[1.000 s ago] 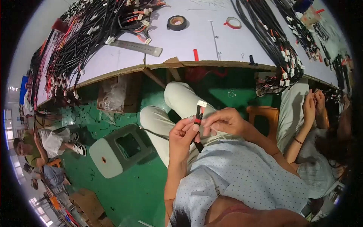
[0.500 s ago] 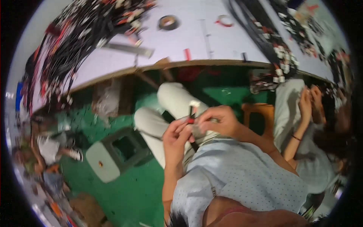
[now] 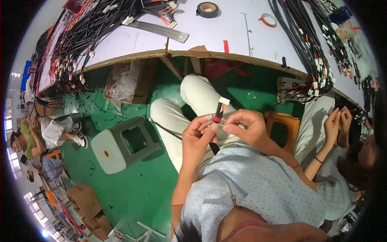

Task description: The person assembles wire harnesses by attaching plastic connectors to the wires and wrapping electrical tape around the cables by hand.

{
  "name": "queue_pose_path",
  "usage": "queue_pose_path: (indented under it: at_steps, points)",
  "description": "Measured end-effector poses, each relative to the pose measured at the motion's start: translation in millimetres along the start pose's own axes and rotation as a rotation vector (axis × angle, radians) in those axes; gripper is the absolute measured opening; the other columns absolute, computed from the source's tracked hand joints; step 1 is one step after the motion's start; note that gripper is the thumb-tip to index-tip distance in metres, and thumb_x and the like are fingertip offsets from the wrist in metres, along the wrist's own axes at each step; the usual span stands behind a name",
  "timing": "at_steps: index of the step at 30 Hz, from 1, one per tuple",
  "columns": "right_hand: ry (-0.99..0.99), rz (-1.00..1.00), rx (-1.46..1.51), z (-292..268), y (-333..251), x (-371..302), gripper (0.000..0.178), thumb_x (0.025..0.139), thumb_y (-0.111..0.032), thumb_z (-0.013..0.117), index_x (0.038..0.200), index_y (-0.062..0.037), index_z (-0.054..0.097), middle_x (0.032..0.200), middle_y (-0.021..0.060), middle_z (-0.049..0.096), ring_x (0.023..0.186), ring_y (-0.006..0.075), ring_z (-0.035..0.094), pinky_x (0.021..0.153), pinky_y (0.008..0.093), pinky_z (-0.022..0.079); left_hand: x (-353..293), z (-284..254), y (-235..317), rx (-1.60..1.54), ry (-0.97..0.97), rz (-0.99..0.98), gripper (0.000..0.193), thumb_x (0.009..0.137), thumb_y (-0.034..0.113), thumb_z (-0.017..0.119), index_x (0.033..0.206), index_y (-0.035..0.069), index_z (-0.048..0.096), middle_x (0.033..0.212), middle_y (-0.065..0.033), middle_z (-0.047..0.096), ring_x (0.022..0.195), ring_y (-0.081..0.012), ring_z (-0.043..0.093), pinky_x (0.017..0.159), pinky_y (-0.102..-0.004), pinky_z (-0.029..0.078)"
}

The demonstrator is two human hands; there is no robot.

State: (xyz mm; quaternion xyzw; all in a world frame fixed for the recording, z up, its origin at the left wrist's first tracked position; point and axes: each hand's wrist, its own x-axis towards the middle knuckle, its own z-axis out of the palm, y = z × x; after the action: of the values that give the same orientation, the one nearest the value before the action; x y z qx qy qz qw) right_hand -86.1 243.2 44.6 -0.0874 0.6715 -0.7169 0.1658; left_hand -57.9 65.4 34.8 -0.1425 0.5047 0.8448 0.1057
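Observation:
Above my lap, my left hand [image 3: 198, 132] pinches a black cable with red tape [image 3: 217, 119] around it. A white plug connector [image 3: 224, 101] with short orange and black wires sticks up past the fingertips. The cable's black lower length [image 3: 214, 148] shows below the hand. Close on the right, my right hand [image 3: 249, 127] has its thumb and forefinger drawn together beside the taped spot. A thin pale line runs between the two hands; what the right fingers hold is too small to name.
Ahead stands a white-topped table [image 3: 225, 30] bearing cable bundles [image 3: 100, 28], a steel ruler [image 3: 159, 30], black tape [image 3: 207, 9] and red tape [image 3: 267, 20]. A grey stool [image 3: 121, 145] is at left, an orange stool [image 3: 288, 121] at right. A co-worker's hands [image 3: 336, 121] are further right.
The whole view has shifted and become sharper. My right hand has drawn slightly away from the cable, while my left still holds it.

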Motion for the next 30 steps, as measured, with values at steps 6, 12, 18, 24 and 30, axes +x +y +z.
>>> queue_pose_path:
  at_steps: [6,12,18,24,30]
  points:
    - [0.038,0.032,0.187,9,4,-3,0.008,0.085,-0.003,0.067,0.089,0.0014,0.062,0.083,0.0039,0.064,0.076,0.0068,0.059,0.067,0.0219,0.048,1,1,-3,0.027,0.013,0.008,0.027,0.089,0.002,0.062,0.114,-0.002,0.055,0.098,-0.0096,0.066,0.068,-0.0081,0.056,0.059,-0.0209,0.046]
    - [0.051,0.049,0.194,11,3,-2,0.011,0.085,-0.009,0.068,0.09,-0.0015,0.061,0.084,-0.0011,0.063,0.077,0.0033,0.056,0.068,0.0207,0.046,2,5,-2,0.077,0.081,0.072,0.023,0.087,-0.002,0.06,0.109,-0.005,0.056,0.093,-0.0118,0.066,0.061,-0.0097,0.052,0.055,-0.0208,0.043]
    - [0.084,0.023,0.159,6,6,-4,0.011,0.086,-0.01,0.068,0.089,-0.0016,0.061,0.084,-0.0001,0.062,0.076,0.003,0.055,0.069,0.0214,0.047,4,0,-3,0.123,0.054,0.0,0.024,0.089,0.002,0.061,0.112,-0.003,0.058,0.1,-0.011,0.067,0.078,-0.0117,0.061,0.059,-0.0235,0.049]
    - [0.12,-0.07,0.124,11,5,-7,0.009,0.085,-0.005,0.067,0.087,-0.0009,0.059,0.085,-0.0006,0.061,0.072,0.0014,0.051,0.064,0.0178,0.044,-2,6,-2,0.022,0.033,0.011,0.024,0.087,0.0,0.062,0.111,-0.003,0.06,0.096,-0.0133,0.069,0.062,-0.0093,0.053,0.055,-0.0213,0.043]
    - [0.103,0.037,0.165,14,-3,-8,0.013,0.083,-0.006,0.068,0.082,-0.0041,0.055,0.079,-0.0027,0.053,0.069,0.0016,0.045,0.061,0.0188,0.036,-4,7,5,0.055,0.021,0.001,0.024,0.088,0.001,0.062,0.111,-0.003,0.06,0.097,-0.0124,0.069,0.062,-0.0081,0.053,0.056,-0.0205,0.044]
